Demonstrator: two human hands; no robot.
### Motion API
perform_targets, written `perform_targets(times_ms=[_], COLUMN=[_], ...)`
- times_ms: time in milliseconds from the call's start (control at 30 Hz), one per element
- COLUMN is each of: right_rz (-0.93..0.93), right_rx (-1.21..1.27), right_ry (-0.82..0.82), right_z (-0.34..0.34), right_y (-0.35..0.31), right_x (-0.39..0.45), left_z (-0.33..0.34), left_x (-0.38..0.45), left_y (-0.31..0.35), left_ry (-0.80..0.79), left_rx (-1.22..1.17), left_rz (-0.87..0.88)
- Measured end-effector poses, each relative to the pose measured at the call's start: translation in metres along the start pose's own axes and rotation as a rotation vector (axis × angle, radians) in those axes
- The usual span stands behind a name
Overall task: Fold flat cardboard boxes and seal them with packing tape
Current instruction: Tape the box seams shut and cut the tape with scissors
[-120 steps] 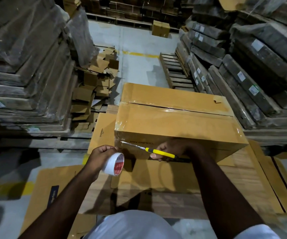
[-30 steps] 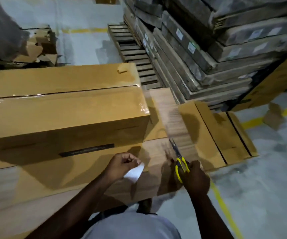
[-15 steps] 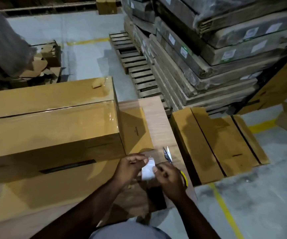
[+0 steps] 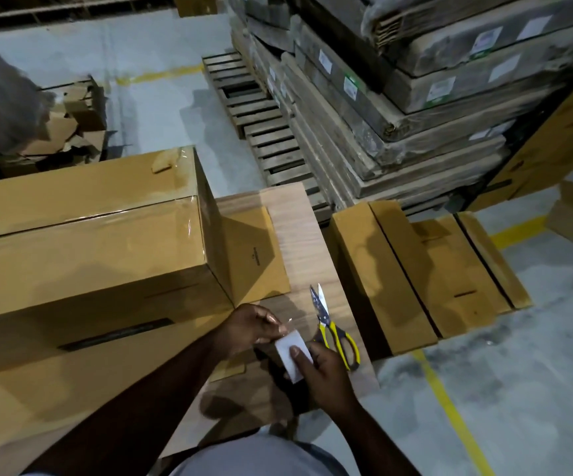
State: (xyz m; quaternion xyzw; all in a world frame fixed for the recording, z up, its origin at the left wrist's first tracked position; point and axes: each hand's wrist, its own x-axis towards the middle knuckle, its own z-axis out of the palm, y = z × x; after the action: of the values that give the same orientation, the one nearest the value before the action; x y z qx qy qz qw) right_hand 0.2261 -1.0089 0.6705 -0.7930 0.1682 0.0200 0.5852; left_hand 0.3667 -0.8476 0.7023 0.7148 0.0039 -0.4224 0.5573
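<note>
The right hand (image 4: 326,369) is curled around the tape roll (image 4: 293,359), thumb pressed on its side, while the loose tape end is pinched by the left hand (image 4: 250,326); the scissors (image 4: 335,329) lie just beside, the assembled box (image 4: 85,255) near on the left

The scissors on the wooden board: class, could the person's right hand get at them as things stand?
Probably yes, once freed: the scissors lie uncovered beside the right hand, but it grips the tape roll.
</note>
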Motion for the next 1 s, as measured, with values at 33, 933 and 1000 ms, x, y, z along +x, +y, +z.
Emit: perform_targets(times_ms=[33,933,1000], right_rz=[0.030,0.380,0.363], right_rx=[0.002,-0.205,-0.260], right_ry=[0.042,0.122,0.110], right_z=[0.003,0.026,0.026], right_y=[0.004,0.011,0.010], right_x=[0.000,0.010,0.012], left_z=[0.003,0.016,0.018], left_x=[0.006,0.082,0.081], left_y=[-0.003,-0.072,-0.065], left_ry=[0.049,0.282,0.275], left_rx=[-0.003,0.700,0.728], left_rz=[0.015,0.185,0.194])
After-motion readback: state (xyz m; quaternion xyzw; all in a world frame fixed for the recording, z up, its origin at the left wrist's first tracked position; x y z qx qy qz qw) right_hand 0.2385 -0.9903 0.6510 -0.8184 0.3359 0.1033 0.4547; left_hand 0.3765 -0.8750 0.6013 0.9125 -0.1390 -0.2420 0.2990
